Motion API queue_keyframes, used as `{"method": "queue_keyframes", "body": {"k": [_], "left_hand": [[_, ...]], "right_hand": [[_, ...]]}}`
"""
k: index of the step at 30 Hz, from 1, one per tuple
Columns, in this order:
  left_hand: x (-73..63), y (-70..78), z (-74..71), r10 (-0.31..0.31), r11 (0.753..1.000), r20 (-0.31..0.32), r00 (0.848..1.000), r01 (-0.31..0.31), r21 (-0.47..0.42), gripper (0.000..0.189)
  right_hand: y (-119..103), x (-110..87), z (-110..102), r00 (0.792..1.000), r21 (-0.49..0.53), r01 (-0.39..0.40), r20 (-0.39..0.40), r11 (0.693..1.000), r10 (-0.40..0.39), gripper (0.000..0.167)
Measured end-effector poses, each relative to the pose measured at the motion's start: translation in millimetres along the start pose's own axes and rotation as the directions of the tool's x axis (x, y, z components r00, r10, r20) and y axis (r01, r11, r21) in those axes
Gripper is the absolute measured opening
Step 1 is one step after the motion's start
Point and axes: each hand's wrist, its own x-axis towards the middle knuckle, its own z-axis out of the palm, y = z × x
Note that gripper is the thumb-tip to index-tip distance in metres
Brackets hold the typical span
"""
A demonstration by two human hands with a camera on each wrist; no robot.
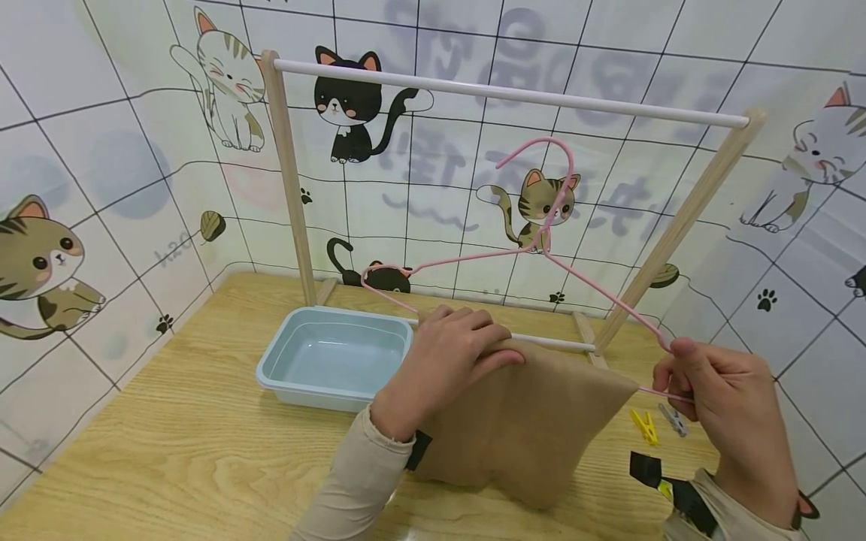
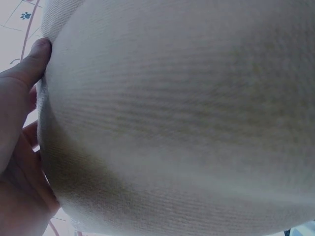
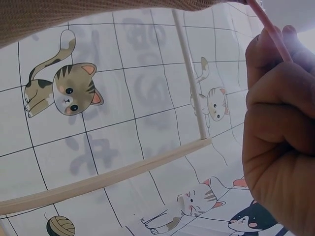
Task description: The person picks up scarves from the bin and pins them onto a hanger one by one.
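Observation:
A pink wire hanger (image 1: 601,289) is held up with its hook at the top. My right hand (image 1: 734,394) grips its right corner; in the right wrist view the fingers (image 3: 275,128) are curled round the pink wire. Over the hanger's lower bar drapes a brown cloth (image 1: 521,421), its loose part falling toward me. My left hand (image 1: 453,349) holds the cloth's top fold at the bar. In the left wrist view the thumb (image 2: 37,59) lies on the near side of the cloth (image 2: 172,118), fingers behind it, partly hidden.
Behind the hanger stands a wooden rack with a white top rod (image 1: 507,92). A light blue basin (image 1: 331,357) sits on the wooden table (image 1: 203,421) at left. Yellow (image 1: 644,427) and grey clothespins (image 1: 672,419) lie near my right hand.

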Motion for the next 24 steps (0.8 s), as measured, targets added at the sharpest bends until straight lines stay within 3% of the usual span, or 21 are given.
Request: {"method": "queue_keyframes", "body": {"k": [10,17,24], "left_hand": [[5.5,12.9,-5.7,0.040,0.999,0.004,0.999,-0.040,-0.034,0.030],[7.7,21.7,2.2,0.099,0.995,0.006,0.995,-0.099,0.002,0.035],[5.6,26.4,7.0,0.110,0.994,0.009,0.994,-0.111,0.022,0.030]], "right_hand": [[-3.4,1.3,2.5,1.000,0.001,-0.021,0.002,1.000,0.021,0.051],[-7.0,1.0,4.7,1.000,0.017,-0.011,0.007,1.000,0.011,0.051],[-5.7,0.8,5.3,1.000,0.027,-0.023,0.007,0.999,0.023,0.052]]}}
